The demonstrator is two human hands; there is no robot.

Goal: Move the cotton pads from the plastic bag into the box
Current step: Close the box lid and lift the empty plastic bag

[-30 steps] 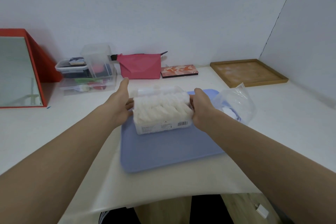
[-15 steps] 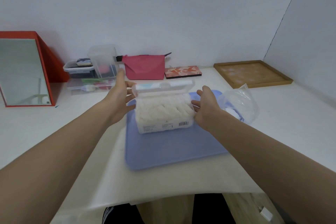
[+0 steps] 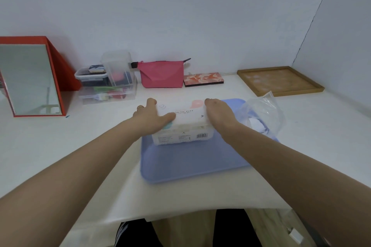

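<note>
On the box (image 3: pixel 181 124), both hands press

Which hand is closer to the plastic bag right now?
Right. The right hand presses the box lid just beside the plastic bag; the left hand is on the box's far side.

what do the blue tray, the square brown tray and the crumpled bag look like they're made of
The flat blue tray looks like matte moulded plastic: uniform colour, rounded corners, soft raised rim. The square brown tray at the back right seems to be wood or bamboo, with a pale grainy base and a raised frame. The crumpled clear bag is thin, glossy plastic film: see-through, with creases that catch the light.
</note>
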